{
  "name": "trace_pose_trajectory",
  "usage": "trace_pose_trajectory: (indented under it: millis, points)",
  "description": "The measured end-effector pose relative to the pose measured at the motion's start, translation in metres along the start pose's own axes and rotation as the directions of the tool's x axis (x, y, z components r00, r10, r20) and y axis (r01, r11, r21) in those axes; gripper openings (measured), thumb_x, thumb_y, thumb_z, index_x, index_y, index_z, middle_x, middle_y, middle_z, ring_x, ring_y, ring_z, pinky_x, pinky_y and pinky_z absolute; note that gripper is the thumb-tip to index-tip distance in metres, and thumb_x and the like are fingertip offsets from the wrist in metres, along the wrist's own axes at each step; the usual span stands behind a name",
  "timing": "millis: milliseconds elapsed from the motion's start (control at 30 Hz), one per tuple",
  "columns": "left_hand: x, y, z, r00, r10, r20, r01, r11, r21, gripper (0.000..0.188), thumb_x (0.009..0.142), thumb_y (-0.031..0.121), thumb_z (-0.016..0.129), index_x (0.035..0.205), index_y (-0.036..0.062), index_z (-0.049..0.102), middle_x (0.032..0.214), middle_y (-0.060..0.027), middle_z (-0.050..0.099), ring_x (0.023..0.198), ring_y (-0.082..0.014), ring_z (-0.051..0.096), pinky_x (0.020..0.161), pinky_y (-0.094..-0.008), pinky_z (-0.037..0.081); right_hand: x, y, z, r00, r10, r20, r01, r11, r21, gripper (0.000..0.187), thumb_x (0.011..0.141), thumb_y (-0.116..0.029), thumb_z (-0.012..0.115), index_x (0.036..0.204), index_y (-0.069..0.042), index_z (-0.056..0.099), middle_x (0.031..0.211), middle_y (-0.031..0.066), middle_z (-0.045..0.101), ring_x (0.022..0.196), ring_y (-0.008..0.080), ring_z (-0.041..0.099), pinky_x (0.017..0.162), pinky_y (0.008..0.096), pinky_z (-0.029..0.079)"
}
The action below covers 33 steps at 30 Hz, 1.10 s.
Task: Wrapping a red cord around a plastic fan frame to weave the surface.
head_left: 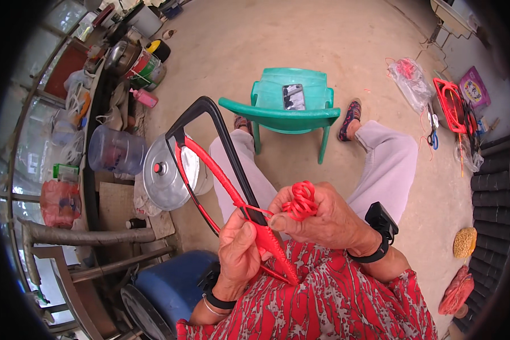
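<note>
In my left hand [238, 249], the fingers are closed round a black curved frame [229, 141]. One of its bars is bound in red strip [214, 168], and red wrapping also covers its lower end, which rests against my red patterned shirt. My right hand [337, 218] pinches a loose coil of red plastic strip [301, 199]. From the coil a short taut length runs left to the frame, just above my left fingers. The frame stands tilted between my knees, its bare black top pointing away from me.
Ahead, a green plastic chair [293, 119] carries a phone [293, 97]. Left are a round metal lid [163, 180], a clear water jug [114, 149] and a blue barrel [173, 281]. Scissors [432, 136], a plastic bag [415, 93] and a red basket [449, 101] lie right.
</note>
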<state>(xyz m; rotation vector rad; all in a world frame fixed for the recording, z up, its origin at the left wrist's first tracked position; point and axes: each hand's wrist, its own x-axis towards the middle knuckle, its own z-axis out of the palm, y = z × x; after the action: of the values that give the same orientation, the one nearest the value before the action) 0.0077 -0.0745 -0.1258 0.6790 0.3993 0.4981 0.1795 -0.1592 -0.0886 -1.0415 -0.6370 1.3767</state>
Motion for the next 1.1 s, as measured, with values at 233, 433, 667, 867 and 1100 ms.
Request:
trace_pose_trajectory:
  millis: [233, 433, 667, 867, 1100]
  points:
    - [0.003, -0.002, 0.000, 1.000, 0.008, -0.020, -0.008, 1.000, 0.019, 0.028, 0.096, 0.021, 0.052, 0.113, -0.0014, 0.048, 0.095, -0.0125, 0.061, 0.063, -0.0138, 0.056, 0.047, -0.0260, 0.043, 0.006, 0.009, -0.003, 0.996, -0.090, -0.022, 0.090, 0.996, 0.001, 0.021, 0.085, -0.019, 0.071, 0.091, -0.002, 0.061, 0.063, -0.0041, 0.053, 0.052, 0.0022, 0.045, 0.045, 0.0185, 0.032]
    - [0.005, -0.002, 0.001, 0.995, 0.027, -0.100, -0.015, 0.993, 0.118, 0.030, 0.096, 0.026, 0.049, 0.108, -0.0007, 0.044, 0.080, -0.0165, 0.059, 0.044, -0.0177, 0.050, 0.044, -0.0349, 0.051, 0.006, 0.009, -0.004, 1.000, 0.005, 0.005, -0.005, 0.995, 0.098, 0.022, 0.085, -0.019, 0.071, 0.092, -0.001, 0.060, 0.062, -0.0040, 0.050, 0.050, 0.0019, 0.041, 0.043, 0.0197, 0.028]
    - [0.005, 0.002, 0.009, 0.991, 0.039, -0.128, -0.024, 0.993, 0.118, 0.026, 0.096, 0.024, 0.050, 0.107, 0.0010, 0.047, 0.085, -0.0113, 0.061, 0.051, -0.0130, 0.052, 0.042, -0.0256, 0.041, 0.010, 0.015, 0.002, 0.958, -0.281, -0.062, 0.261, 0.939, -0.222, 0.019, 0.084, -0.017, 0.072, 0.090, -0.003, 0.061, 0.066, -0.0037, 0.055, 0.052, 0.0026, 0.047, 0.045, 0.0200, 0.034]
    - [0.012, 0.002, 0.008, 0.975, 0.036, -0.217, 0.012, 0.976, 0.218, 0.029, 0.098, 0.026, 0.046, 0.113, 0.0014, 0.045, 0.078, -0.0101, 0.059, 0.046, -0.0143, 0.048, 0.041, -0.0254, 0.040, 0.013, 0.002, 0.002, 0.911, -0.411, -0.028, 0.355, 0.817, -0.454, 0.018, 0.085, -0.016, 0.071, 0.088, -0.002, 0.060, 0.066, -0.0059, 0.054, 0.052, 0.0021, 0.047, 0.045, 0.0206, 0.035]
    - [0.024, 0.001, 0.005, 0.988, -0.072, -0.134, 0.091, 0.986, 0.142, 0.028, 0.100, 0.027, 0.041, 0.116, 0.0037, 0.045, 0.066, -0.0086, 0.054, 0.041, -0.0157, 0.043, 0.042, -0.0285, 0.038, 0.019, 0.013, -0.019, 0.993, -0.085, -0.079, 0.080, 0.995, -0.060, 0.017, 0.088, -0.018, 0.068, 0.091, -0.004, 0.059, 0.061, -0.0062, 0.047, 0.049, 0.0011, 0.038, 0.042, 0.0205, 0.026]
